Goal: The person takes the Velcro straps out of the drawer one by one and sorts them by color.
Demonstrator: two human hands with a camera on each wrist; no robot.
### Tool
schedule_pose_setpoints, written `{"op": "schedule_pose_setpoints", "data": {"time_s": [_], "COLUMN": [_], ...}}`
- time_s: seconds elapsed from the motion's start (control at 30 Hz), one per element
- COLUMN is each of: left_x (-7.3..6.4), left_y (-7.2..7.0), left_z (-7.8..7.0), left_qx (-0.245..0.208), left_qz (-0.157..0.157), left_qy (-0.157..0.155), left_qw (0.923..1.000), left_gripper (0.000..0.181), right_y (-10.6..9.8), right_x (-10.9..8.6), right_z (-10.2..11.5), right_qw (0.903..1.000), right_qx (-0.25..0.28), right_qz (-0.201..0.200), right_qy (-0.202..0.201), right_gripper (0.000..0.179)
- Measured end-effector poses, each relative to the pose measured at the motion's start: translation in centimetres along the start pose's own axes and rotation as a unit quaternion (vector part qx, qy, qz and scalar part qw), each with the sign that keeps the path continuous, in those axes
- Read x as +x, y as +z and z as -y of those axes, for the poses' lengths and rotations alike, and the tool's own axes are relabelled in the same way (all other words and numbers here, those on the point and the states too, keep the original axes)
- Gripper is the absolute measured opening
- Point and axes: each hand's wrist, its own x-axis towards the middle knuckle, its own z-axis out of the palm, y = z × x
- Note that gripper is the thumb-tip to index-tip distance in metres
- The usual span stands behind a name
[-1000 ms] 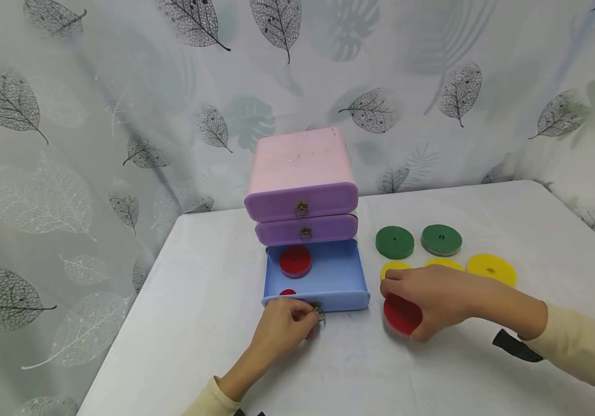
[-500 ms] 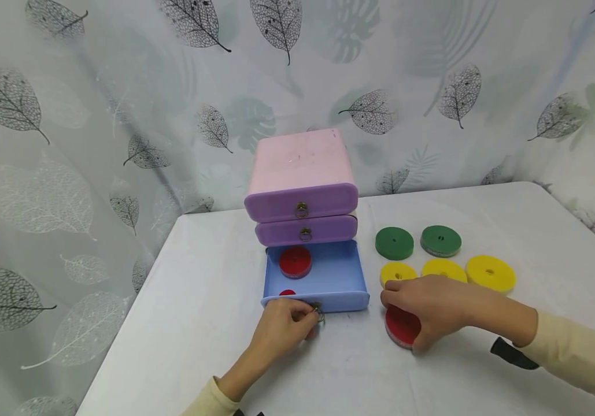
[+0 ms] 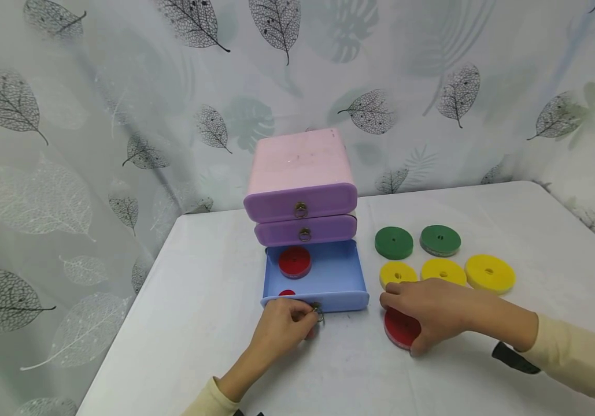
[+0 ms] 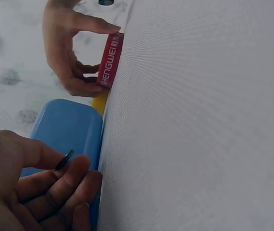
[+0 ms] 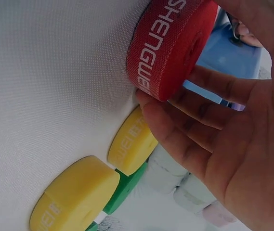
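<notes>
A blue drawer (image 3: 333, 277) stands pulled out at the bottom of a small chest, with a red roll (image 3: 295, 262) inside and part of another red disc (image 3: 287, 292) behind its front. My left hand (image 3: 283, 325) pinches the metal ring pull (image 4: 64, 160) of that drawer between thumb and finger. To the right, my right hand (image 3: 432, 312) holds another red roll of strap (image 5: 168, 50), marked SHENGWEI, flat on the white table. Thumb and fingers span its rim in the left wrist view, and the palm is above it.
Two purple drawers (image 3: 305, 230) stay closed under the chest's pink top (image 3: 301, 159). Behind my right hand lie several yellow rolls (image 3: 490, 274) in a row and two green rolls (image 3: 394, 242). A leaf-patterned curtain (image 3: 297, 86) hangs behind the white table (image 3: 214, 277).
My right hand and the red roll have shifted slightly toward the table's front, uncovering more of the yellow rolls. My left hand and the drawer have stayed put.
</notes>
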Motion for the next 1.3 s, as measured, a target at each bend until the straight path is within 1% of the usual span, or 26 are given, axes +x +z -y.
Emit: {"op": "schedule_pose_setpoints", "data": {"time_s": [0.17, 0.27, 0.37, 0.47, 0.53, 0.6, 0.7, 0.8, 0.9, 1.0, 1.17, 1.3], "left_x": [0.1, 0.2, 0.2, 0.2, 0.2, 0.2, 0.2, 0.1, 0.1, 0.1, 0.1, 0.1], "left_y": [0.0, 0.0, -0.1, -0.2, -0.3, -0.3, -0.2, -0.2, -0.1, -0.1, 0.0, -0.1], "left_z": [0.0, -0.1, -0.2, -0.2, -0.2, -0.2, -0.1, -0.1, 0.0, 0.0, 0.0, -0.1], "left_qx": [-0.002, -0.002, -0.002, -0.004, -0.005, -0.006, -0.008, -0.011, -0.016, -0.019, -0.021, -0.023], "left_qz": [0.004, 0.004, 0.004, 0.004, 0.006, 0.008, 0.009, 0.009, 0.011, 0.013, 0.017, 0.018], "left_qy": [-0.001, 0.002, 0.004, 0.000, -0.003, -0.004, -0.003, 0.000, 0.004, 0.005, 0.001, -0.003], "left_qw": [1.0000, 1.0000, 1.0000, 1.0000, 1.0000, 0.9999, 0.9999, 0.9999, 0.9998, 0.9997, 0.9996, 0.9996], "left_gripper": [0.019, 0.019, 0.019, 0.020, 0.021, 0.021, 0.021, 0.021, 0.020, 0.020, 0.018, 0.018], "right_y": [-0.1, -1.0, -2.6, -4.4, -5.2, -5.7, -5.9, -5.7, -5.5, -5.5, -5.4, -5.2], "right_x": [-0.2, -0.6, -0.9, -0.6, 0.0, 0.9, 2.6, 4.7, 6.5, 7.8, 9.3, 10.6], "right_z": [0.0, 0.1, 0.5, 1.1, 1.5, 1.9, 2.5, 3.2, 4.0, 4.6, 5.4, 5.6], "right_qw": [1.0000, 1.0000, 0.9993, 0.9949, 0.9900, 0.9856, 0.9794, 0.9746, 0.9712, 0.9728, 0.9804, 0.9833], "right_qx": [-0.001, 0.000, -0.009, -0.019, -0.020, -0.020, -0.014, -0.005, 0.001, -0.008, -0.033, -0.055], "right_qz": [-0.001, -0.003, -0.029, -0.076, -0.106, -0.129, -0.158, -0.175, -0.179, -0.165, -0.136, -0.118], "right_qy": [-0.001, 0.000, -0.022, -0.063, -0.091, -0.108, -0.125, -0.139, -0.157, -0.163, -0.138, -0.127], "right_gripper": [0.074, 0.072, 0.066, 0.058, 0.055, 0.053, 0.049, 0.044, 0.041, 0.043, 0.050, 0.055]}}
